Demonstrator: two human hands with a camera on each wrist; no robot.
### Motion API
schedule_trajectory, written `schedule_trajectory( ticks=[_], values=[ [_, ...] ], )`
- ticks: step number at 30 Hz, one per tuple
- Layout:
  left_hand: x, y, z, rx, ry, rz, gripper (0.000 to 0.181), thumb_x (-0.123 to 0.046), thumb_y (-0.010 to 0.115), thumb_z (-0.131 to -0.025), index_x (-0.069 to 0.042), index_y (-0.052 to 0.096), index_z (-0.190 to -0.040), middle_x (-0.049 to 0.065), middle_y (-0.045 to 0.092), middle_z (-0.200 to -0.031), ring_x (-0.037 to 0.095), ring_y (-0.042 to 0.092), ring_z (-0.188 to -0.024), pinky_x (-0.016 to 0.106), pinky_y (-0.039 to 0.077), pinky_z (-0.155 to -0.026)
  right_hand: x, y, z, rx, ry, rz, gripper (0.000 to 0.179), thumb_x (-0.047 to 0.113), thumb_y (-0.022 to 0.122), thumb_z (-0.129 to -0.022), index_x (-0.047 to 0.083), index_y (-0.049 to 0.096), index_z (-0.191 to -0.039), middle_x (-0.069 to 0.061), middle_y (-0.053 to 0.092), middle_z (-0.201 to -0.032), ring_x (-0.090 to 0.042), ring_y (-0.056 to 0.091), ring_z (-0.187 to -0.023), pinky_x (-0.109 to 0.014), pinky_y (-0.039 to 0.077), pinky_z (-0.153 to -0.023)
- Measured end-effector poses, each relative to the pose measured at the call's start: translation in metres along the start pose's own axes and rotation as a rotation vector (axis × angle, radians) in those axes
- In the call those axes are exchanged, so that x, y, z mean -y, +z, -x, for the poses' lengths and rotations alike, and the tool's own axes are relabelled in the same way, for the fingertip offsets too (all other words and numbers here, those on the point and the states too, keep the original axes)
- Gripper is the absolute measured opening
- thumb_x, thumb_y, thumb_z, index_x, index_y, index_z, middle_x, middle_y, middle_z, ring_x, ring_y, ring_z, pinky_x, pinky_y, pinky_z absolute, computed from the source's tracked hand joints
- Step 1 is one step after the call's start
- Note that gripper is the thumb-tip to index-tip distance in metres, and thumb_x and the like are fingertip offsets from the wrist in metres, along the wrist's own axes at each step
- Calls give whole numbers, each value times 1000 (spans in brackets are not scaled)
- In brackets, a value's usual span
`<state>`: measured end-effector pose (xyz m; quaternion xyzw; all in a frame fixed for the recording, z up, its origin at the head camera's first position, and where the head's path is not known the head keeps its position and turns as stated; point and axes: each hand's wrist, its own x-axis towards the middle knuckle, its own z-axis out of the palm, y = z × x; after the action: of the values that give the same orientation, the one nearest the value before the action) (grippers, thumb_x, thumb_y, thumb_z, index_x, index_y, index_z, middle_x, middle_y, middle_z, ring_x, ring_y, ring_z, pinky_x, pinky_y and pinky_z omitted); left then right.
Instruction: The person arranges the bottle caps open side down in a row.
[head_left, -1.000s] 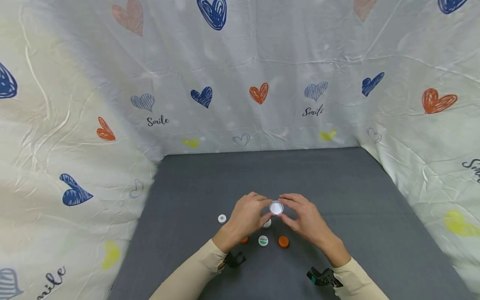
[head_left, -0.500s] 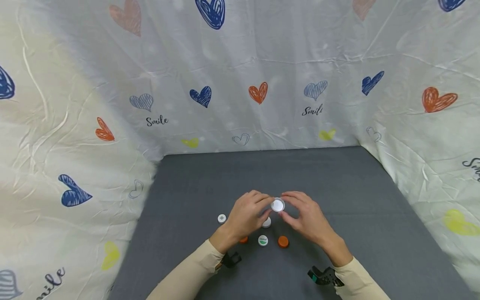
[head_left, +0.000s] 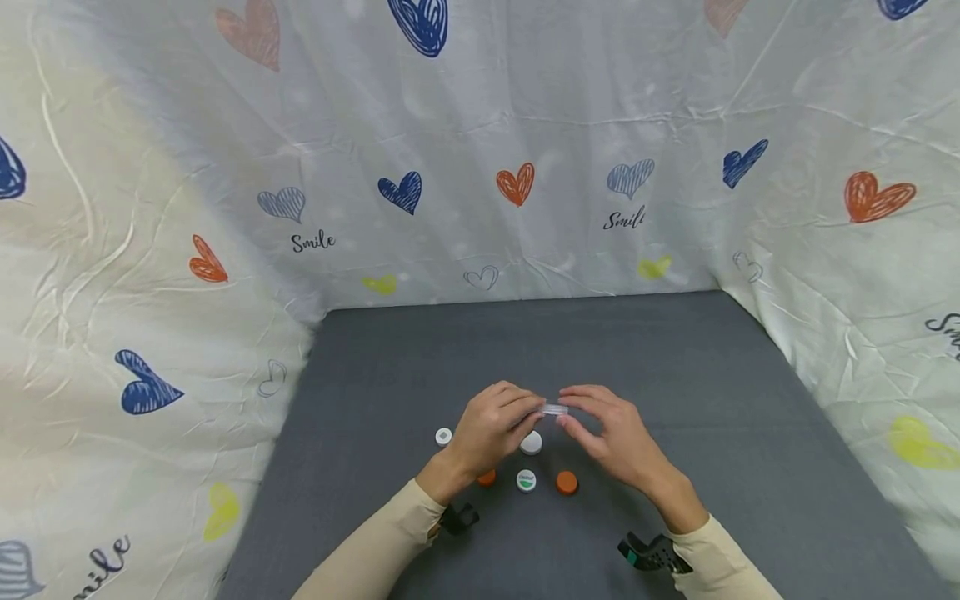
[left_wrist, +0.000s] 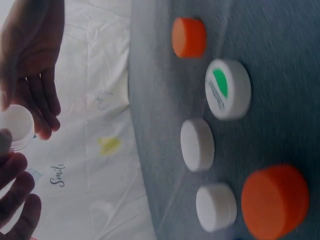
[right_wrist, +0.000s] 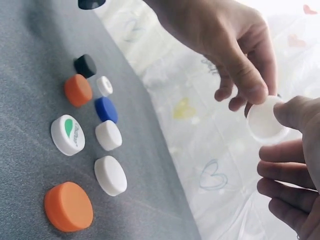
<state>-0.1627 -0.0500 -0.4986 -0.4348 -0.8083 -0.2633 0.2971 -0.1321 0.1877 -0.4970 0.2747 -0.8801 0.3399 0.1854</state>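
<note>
A clear, round plastic lid (head_left: pixel 556 409) is held up over the table between both hands, seen edge-on in the head view. My left hand (head_left: pixel 495 427) pinches its left side, thumb and forefinger at the rim in the right wrist view. From the other side my right hand (head_left: pixel 611 433) holds it, the thumb overlapping its face there and the other fingers stretched out. Below the hands lie a plain white bottle cap (head_left: pixel 531 442), a white cap with a green mark (head_left: pixel 527 481) and an orange cap (head_left: pixel 567 482).
Another orange cap (head_left: pixel 487 478) is partly covered by the left wrist. A small white cap (head_left: pixel 444 437) lies to the left. The right wrist view adds a blue cap (right_wrist: pixel 106 110) and a black cap (right_wrist: pixel 85 65). Heart-printed cloth (head_left: pixel 450 242) surrounds the grey table (head_left: pixel 420 350).
The clear lid has turned from face-on to edge-on between the fingers. Both hands stay nearly in place, and more of the plain white cap shows beneath.
</note>
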Motion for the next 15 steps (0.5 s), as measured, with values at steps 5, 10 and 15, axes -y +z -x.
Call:
schedule_trajectory(
  ticks=[5,10,15],
  values=[
    [0,2,1,-31,-192,233,13,-22,70,-95,-14,74,-105,-4,72,-95,9,64,-81,21,54,-68,0,-1,-2,-65,-40,19,36,22,82,-84,13,73,-118,-2,68,-124,-19,63,-115,-44,55,-90],
    [0,2,1,-31,-407,465,10,-21,70,-95,-16,75,-102,-3,73,-89,7,66,-75,30,59,-65,1,-2,-4,-125,-87,47,51,18,87,-77,11,70,-125,-2,67,-124,-20,61,-115,-41,53,-92],
    [1,2,2,43,-627,594,11,-27,74,-92,-22,77,-100,-5,76,-90,19,71,-74,33,58,-65,3,-1,-6,-138,-133,51,61,14,89,-74,10,67,-130,-5,66,-126,-22,60,-116,-35,48,-98]
  ],
)
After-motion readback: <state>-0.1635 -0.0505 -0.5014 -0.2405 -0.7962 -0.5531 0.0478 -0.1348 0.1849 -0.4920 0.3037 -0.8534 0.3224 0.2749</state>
